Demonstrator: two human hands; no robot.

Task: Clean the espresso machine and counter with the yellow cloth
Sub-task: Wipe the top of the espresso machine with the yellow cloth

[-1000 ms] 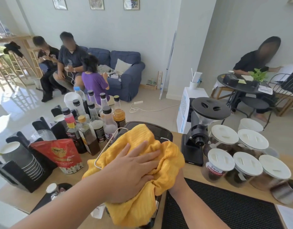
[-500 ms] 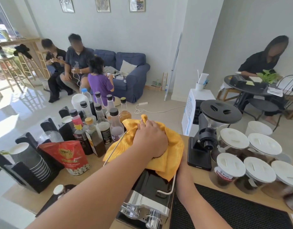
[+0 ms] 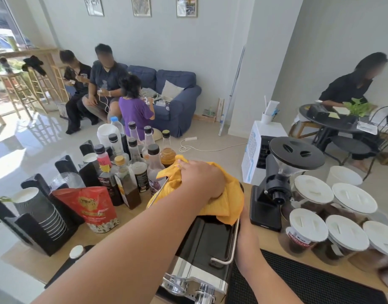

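Observation:
The yellow cloth [image 3: 227, 199] is bunched on the far end of the espresso machine's [image 3: 207, 244] glossy black top. My left hand [image 3: 201, 178] presses down on the cloth with fingers curled over it. My right hand [image 3: 243, 218] rests against the machine's right side by the chrome rail; its fingers are mostly hidden behind the cloth and the machine. Chrome fittings show at the machine's front, bottom centre. The machine stands on a wooden counter [image 3: 131, 218].
Syrup bottles [image 3: 131, 172] crowd just left of the cloth. A red pouch [image 3: 92, 207] and paper-cup holders [image 3: 42, 218] stand further left. A black grinder [image 3: 276, 183] and white-lidded jars [image 3: 333, 220] stand at right. A black rubber mat [image 3: 309, 281] lies near right.
My left hand has pushed the cloth from the near part of the machine's top to its far end, uncovering the black top. The right hand stays at the machine's right side.

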